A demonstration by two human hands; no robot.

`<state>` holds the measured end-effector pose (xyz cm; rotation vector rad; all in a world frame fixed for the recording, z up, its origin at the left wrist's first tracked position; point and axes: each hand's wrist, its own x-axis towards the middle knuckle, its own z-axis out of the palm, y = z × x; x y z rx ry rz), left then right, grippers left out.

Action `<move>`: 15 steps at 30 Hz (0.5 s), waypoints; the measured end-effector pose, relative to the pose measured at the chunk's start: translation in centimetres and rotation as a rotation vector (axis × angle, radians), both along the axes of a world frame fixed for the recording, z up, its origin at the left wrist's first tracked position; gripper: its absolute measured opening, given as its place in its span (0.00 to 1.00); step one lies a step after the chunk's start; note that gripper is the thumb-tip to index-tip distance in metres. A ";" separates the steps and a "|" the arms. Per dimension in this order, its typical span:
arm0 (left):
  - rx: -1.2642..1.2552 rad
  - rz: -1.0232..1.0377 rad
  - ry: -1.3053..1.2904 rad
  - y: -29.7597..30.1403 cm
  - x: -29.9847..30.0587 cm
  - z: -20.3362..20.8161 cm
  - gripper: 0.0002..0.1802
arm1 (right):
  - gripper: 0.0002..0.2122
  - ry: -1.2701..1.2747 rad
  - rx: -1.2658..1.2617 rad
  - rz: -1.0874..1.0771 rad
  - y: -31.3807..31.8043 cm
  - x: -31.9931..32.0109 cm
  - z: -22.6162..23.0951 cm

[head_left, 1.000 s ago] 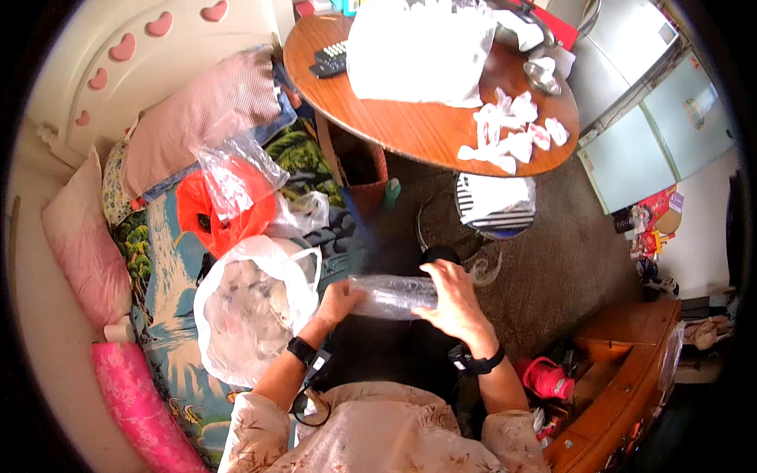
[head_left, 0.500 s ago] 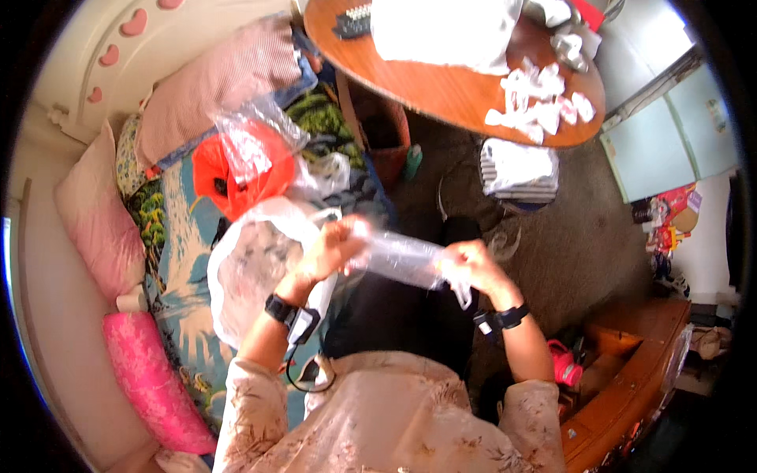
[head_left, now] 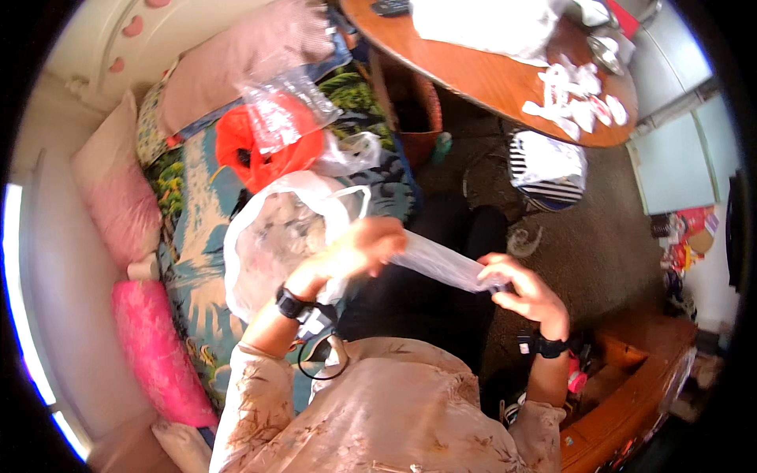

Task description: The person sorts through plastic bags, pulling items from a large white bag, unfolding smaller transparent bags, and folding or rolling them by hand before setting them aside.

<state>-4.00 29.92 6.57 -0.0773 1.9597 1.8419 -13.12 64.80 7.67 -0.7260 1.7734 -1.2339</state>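
A clear plastic bag [head_left: 441, 262] is stretched into a long narrow strip above my lap. My left hand [head_left: 364, 247], slightly blurred, is closed around its upper left end. At the lower right end, my right hand [head_left: 527, 293] pinches the plastic between thumb and fingers, and a small dark spot shows at those fingertips. Just left of my left hand, a large white plastic bag [head_left: 236, 244] stands open on the bed, with crumpled translucent plastic [head_left: 288, 225] inside. Behind it lies a red plastic bag [head_left: 296, 150] with clear film [head_left: 288, 106] on top.
The bed has a patterned blue cover [head_left: 201, 213], pillows [head_left: 244, 71] and a pink bolster [head_left: 154, 339]. Ahead is a round wooden table [head_left: 465, 83] with knotted white plastic pieces [head_left: 583, 110]. A striped stool [head_left: 548, 169] stands below it; a wooden cabinet [head_left: 631, 394] is at right.
My hands have moved farther apart, the right one outward and down. The clear bag, wider before with its handles hanging by my right hand, is now drawn out thin. The view has shifted.
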 end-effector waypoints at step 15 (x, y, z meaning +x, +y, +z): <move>-0.244 0.012 0.188 1.9 1.3 -2.1 0.08 | 0.13 -0.225 0.075 0.054 -6.7 4.4 -5.9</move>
